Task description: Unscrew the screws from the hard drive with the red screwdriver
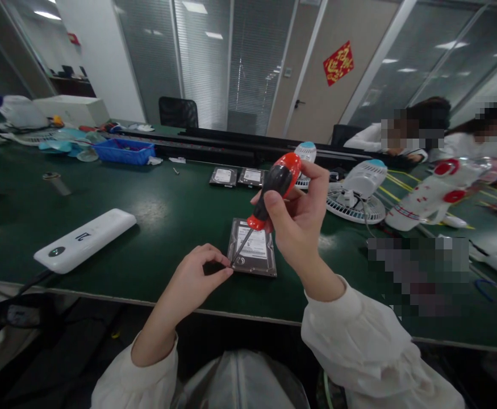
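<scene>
With the right hand wrapped round the screwdriver and the left hand pinching its tip, best straighten its slant over the drive.

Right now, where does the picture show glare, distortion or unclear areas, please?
Head view: soft glare lies on the green table beside the white device; head view: the door leans, probably from wide-lens distortion; head view: fine print on the nearest hard drive is unreadable; head view: pixel blocks mask part of the table's right side.
</scene>
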The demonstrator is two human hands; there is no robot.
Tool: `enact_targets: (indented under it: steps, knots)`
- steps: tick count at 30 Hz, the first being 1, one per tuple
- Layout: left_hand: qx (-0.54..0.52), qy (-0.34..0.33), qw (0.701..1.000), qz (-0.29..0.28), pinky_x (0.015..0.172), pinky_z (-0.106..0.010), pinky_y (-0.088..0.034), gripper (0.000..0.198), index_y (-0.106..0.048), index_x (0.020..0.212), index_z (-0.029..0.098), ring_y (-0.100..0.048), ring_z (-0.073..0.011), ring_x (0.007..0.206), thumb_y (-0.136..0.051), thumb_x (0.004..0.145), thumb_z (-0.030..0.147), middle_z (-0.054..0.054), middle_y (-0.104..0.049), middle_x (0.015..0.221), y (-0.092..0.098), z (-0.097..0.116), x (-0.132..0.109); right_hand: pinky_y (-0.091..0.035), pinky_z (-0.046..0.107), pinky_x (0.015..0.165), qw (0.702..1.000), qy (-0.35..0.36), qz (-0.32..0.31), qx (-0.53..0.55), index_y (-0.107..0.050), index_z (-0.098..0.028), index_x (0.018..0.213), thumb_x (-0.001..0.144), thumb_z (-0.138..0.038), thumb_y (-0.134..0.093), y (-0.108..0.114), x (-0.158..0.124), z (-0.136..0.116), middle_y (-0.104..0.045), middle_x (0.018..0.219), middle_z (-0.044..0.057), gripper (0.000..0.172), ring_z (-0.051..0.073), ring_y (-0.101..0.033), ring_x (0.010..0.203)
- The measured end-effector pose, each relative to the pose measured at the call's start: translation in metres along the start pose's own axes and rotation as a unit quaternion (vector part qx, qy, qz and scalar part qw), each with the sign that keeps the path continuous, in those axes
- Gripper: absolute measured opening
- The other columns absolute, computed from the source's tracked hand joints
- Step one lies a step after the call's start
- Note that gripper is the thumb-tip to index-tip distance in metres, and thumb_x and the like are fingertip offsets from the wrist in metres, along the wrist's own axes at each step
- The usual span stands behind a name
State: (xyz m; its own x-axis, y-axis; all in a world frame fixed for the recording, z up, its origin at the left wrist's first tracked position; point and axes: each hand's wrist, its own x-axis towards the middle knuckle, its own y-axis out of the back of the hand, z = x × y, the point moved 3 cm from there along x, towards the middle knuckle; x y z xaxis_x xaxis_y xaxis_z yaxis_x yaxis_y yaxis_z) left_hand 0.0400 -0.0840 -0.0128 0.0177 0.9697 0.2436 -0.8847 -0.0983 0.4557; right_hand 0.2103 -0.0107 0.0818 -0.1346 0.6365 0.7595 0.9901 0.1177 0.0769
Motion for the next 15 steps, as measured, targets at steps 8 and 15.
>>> enact_targets:
  steps: [8, 15]
  knots:
    - [-0.005, 0.007, 1.000, 0.001, 0.089, -0.039, -0.048, 0.004, -0.075, 0.082, 0.023, -0.064, -0.0225, 0.093, -0.074, 0.081, 0.027, -0.002, -0.069, 0.093, -0.0008, -0.0017, -0.0005, -0.061, 0.028, 0.050, 0.999, 0.013, -0.036, -0.036, -0.030, -0.035, 0.129, 0.093, -0.063, -0.059, -0.0060, -0.0039, 0.0022, -0.071, 0.099, 0.000, 0.054, 0.015, -0.073, 0.072]
    - [-0.002, 0.007, 1.000, 0.005, 0.089, -0.039, -0.049, 0.003, -0.074, 0.082, 0.022, -0.064, -0.0223, 0.093, -0.074, 0.081, 0.025, -0.002, -0.069, 0.093, -0.0015, -0.0025, -0.0005, -0.060, 0.026, 0.049, 0.999, 0.041, -0.030, -0.015, -0.031, -0.035, 0.125, 0.094, -0.056, -0.063, -0.0070, -0.0040, 0.0014, -0.070, 0.094, -0.002, 0.050, 0.013, -0.072, 0.066]
